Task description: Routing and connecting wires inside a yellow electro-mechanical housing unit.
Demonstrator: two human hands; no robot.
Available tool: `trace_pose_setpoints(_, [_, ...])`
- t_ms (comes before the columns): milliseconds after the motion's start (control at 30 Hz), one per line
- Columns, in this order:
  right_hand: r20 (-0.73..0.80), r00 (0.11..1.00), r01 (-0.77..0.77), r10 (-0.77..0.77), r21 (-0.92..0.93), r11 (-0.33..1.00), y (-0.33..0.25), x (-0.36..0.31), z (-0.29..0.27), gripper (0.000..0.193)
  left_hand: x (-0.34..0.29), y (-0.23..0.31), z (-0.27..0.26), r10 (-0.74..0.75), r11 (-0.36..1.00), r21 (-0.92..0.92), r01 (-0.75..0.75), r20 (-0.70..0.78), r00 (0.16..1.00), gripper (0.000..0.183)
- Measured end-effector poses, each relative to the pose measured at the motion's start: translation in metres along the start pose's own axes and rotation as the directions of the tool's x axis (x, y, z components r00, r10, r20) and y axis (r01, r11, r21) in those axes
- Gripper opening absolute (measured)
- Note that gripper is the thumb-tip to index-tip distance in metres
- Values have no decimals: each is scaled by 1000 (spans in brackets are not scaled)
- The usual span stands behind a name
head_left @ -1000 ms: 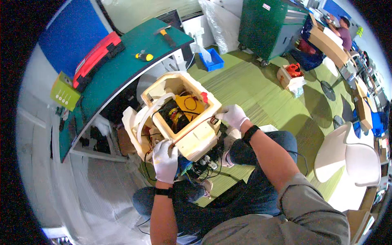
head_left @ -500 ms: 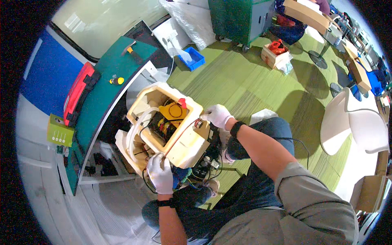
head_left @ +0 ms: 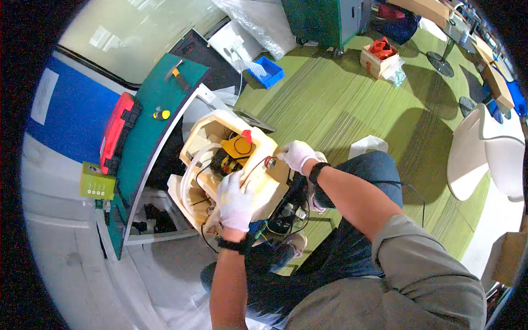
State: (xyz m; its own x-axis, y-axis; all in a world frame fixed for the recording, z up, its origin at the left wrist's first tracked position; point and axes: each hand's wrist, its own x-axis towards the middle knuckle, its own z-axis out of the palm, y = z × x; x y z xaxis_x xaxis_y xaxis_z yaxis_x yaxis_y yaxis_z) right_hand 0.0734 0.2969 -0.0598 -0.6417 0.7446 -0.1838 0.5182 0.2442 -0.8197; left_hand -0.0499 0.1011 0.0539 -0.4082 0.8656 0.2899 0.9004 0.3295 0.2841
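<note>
A cream plastic housing sits tilted before my knees, its top opening showing a yellow part, bundled wires and a thick white hose. My left hand, in a white glove, lies over its near wall with fingers closed; a thin red wire runs to its fingertips. That wire leads from a small round metal part on the right side. Just beside this part, my gloved right hand has thumb and fingers pinched at the housing's edge. Whatever sits in that pinch is hidden.
On the left, a green-topped bench carries a red case, a hammer and a yellow-black tool. Beyond the housing are a blue bin and a box with red contents. A white chair stands right.
My left hand has slid up and right along the housing's wall, and less of the red wire shows between my hands. My right hand stays by the round part. The view has shifted slightly.
</note>
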Motion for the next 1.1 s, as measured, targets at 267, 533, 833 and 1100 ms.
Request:
trace_pose_setpoints(267, [-20,1000,-22,22,20,1000,-12,-12,5,32,53,24,36,-131,976,199,85,232,964,52])
trace_pose_setpoints(533, [60,997,-56,55,11,998,-16,-13,1,33,65,29,46,-187,945,314,88,301,935,52])
trace_pose_setpoints(833, [45,999,12,-10,-60,998,-16,-22,6,38,65,40,49,-171,915,400,52,268,948,46])
trace_pose_setpoints(1100, [46,998,35,-32,-47,998,-10,-22,16,38,60,10,51,-117,986,145,88,209,971,50])
